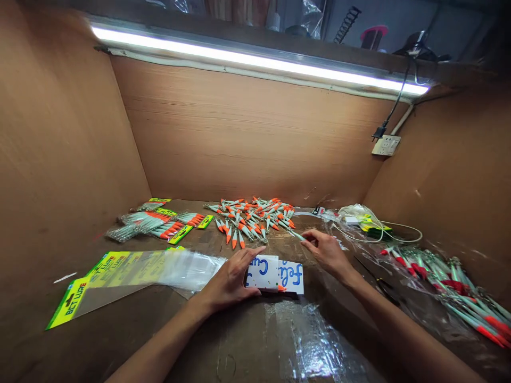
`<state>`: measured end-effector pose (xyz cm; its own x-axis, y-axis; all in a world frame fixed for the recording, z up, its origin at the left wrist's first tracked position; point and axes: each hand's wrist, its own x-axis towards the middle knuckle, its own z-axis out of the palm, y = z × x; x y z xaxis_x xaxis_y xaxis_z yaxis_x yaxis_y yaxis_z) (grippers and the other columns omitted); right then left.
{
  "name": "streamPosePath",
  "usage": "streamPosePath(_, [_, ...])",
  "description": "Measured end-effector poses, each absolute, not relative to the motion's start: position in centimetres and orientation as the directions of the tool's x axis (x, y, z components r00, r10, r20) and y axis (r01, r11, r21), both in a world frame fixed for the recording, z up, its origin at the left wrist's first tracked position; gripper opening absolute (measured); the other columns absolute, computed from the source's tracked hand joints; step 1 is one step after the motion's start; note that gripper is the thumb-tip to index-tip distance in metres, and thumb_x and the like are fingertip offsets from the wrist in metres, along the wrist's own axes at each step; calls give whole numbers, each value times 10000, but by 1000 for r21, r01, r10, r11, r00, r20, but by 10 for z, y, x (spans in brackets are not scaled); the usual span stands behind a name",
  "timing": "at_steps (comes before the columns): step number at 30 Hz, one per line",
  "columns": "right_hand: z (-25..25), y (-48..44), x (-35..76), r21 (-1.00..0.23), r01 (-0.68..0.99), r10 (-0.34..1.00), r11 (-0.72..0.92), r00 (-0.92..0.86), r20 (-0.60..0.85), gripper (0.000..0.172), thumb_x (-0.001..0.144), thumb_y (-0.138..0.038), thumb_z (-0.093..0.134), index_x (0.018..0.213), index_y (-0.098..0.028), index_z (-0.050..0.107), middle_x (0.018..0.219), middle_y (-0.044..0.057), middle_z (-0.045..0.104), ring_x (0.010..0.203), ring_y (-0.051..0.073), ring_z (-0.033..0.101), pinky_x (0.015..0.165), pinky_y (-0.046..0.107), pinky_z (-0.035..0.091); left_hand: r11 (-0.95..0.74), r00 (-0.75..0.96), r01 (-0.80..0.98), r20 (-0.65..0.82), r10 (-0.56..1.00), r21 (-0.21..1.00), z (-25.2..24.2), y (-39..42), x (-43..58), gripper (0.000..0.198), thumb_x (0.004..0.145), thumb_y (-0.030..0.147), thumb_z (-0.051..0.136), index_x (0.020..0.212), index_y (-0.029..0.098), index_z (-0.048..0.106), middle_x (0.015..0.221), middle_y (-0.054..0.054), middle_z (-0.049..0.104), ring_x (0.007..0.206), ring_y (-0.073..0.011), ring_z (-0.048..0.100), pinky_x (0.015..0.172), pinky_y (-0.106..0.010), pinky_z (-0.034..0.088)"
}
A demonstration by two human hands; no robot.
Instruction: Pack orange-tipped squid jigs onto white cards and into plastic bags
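Note:
My right hand (328, 252) pinches a slim fishing lure (294, 234), pale green, between thumb and fingertips; its far end points toward the loose pile. In the middle of the table, my left hand (229, 277) rests with thumb and fingers apart around the left end of white cards (293, 277) with blue lettering. A small orange tip shows at the cards' lower edge. Fanned out to the left are clear plastic bags (163, 268) with yellow headers printed BCT LURE; their right ends run under my left hand. Behind lies a heap of pale lures with orange tips (249, 218).
Filled lure packets (151, 224) lie at the back left. Red-tipped lures in plastic (455, 287) spread along the right, near dark-handled pliers (385, 290). A white cable (413, 229) loops at the back right. A plug (379, 130) hangs below the tube light (255, 59).

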<state>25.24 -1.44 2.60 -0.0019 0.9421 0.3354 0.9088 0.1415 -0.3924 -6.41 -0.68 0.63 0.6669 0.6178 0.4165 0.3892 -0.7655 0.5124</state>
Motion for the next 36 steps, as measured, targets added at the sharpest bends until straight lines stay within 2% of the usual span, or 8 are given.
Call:
streamPosePath(5, [30,-63,266,-505,777,926,377,-302,227,277,952,-344,551,1162,-260,711,1070,46,743,910,208,672,788,296,501,-752,659,397,407,633,527,3,-7,-63,997,657,251,850,1500,283,320,1382,-111,527,1195,-307,544,1001,-457,464])
streamPosePath(14, [20,-63,217,-158,873,875,461,-419,242,162,950,-320,604,983,-273,755,878,37,704,869,201,589,735,279,419,-768,675,376,414,610,519,-3,-8,-60,1033,652,274,864,1509,312,289,1462,-90,483,1266,-299,512,1061,-452,426])
streamPosePath(19, [5,-48,196,-208,837,857,506,-462,228,135,945,-271,600,920,-239,728,882,29,672,843,178,582,717,261,413,-744,665,374,400,631,553,-1,-10,-60,1061,631,280,870,1516,317,288,1405,-97,528,1246,-313,531,1044,-461,437])
streamPosePath(25, [-2,-46,196,-327,719,789,614,-572,224,247,982,-245,520,847,-230,726,896,46,674,878,181,573,762,274,421,-728,665,356,389,638,586,-9,-8,-63,1113,596,283,890,1523,314,276,1420,-101,521,1251,-317,532,1051,-455,432])
streamPosePath(30, [30,1,217,-402,646,740,649,-658,139,255,995,-267,497,1029,-251,750,924,31,724,862,173,623,792,264,448,-713,659,359,377,651,602,-11,-7,-65,1124,586,323,908,1520,305,284,1437,-105,510,1259,-317,530,1056,-444,435])
streamPosePath(32, [44,38,215,-266,764,808,588,-554,197,274,978,-215,496,1106,-235,738,996,53,724,922,196,623,822,281,452,-717,660,363,379,648,594,-10,-6,-65,1117,589,335,909,1517,310,288,1452,-102,498,1273,-314,520,1072,-449,424])
streamPosePath(34, [53,78,205,-18,848,829,530,-514,219,330,943,-130,499,1176,-220,716,1090,90,696,1028,231,586,883,318,435,-718,660,368,378,649,590,-10,-6,-66,1109,593,331,905,1515,319,290,1454,-99,496,1270,-314,523,1070,-459,427])
streamPosePath(36, [58,112,190,38,837,816,547,-542,201,415,891,-42,517,1201,-241,708,1201,92,658,1121,234,539,951,330,402,-714,658,373,374,654,593,-9,-6,-66,1112,589,332,906,1515,329,289,1448,-97,501,1268,-317,525,1063,-467,434])
